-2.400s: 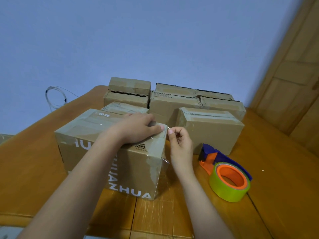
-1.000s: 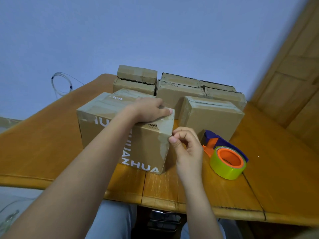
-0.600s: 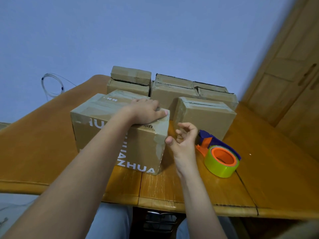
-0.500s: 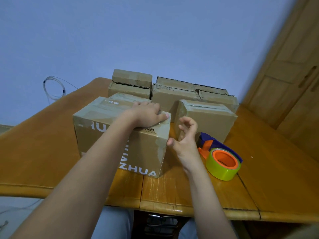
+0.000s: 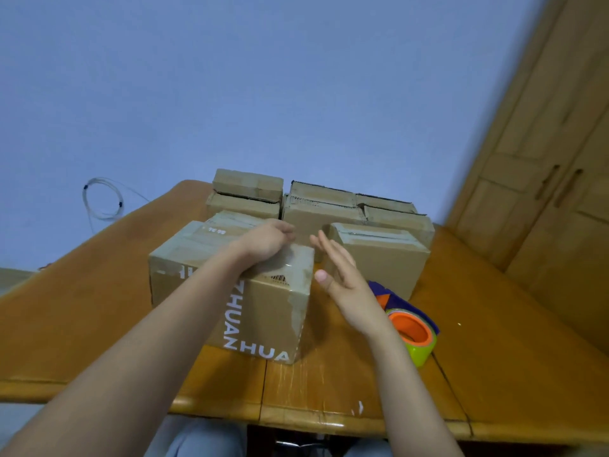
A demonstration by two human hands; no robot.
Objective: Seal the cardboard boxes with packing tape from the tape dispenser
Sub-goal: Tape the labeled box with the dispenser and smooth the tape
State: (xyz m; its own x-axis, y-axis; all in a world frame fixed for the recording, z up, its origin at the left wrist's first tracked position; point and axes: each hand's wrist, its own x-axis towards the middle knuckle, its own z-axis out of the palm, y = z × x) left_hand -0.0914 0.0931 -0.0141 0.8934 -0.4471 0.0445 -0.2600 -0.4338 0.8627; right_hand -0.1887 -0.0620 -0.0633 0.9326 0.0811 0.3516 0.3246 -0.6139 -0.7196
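The nearest cardboard box point(image 5: 230, 291), printed with white letters and already carrying clear tape along its top, sits on the wooden surface point(image 5: 99, 324) in front of the person. The left hand point(image 5: 267, 242) rests on the box's top near its far right corner, fingers bent over the far edge — its grip pressed against the cardboard. The right hand point(image 5: 339, 272) is in the air just beside the box's right side, fingers straight and spread, its grip apart and holding nothing. The tape dispenser point(image 5: 408, 328), orange and purple with a yellow-green roll, lies on the surface just right of that wrist. More boxes point(image 5: 379, 255) are clustered behind, some stacked.
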